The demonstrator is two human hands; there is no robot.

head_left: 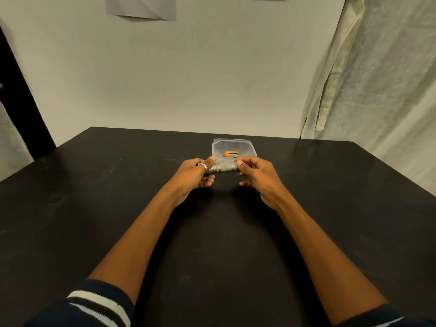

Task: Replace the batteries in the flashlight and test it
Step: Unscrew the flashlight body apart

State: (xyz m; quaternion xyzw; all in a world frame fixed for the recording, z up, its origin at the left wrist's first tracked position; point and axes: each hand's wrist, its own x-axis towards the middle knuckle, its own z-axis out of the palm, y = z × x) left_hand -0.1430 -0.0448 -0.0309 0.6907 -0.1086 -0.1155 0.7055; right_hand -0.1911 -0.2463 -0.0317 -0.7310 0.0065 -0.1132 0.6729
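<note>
A short silver flashlight (224, 167) lies crosswise between my two hands, just above the black table (94, 208). My left hand (195, 175) grips its left end, thumb on top, with a ring on one finger. My right hand (256, 175) pinches its right end with thumb and fingertips. Just behind the flashlight sits a small clear plastic container (232, 145) with an orange and blue battery (231, 154) lying in it. The flashlight's ends are hidden by my fingers.
The table's far edge meets a pale wall just behind the container. A light curtain (377, 79) hangs at the right, and a dark door frame (21, 102) stands at the left. A grey sheet (141, 7) is stuck on the wall above.
</note>
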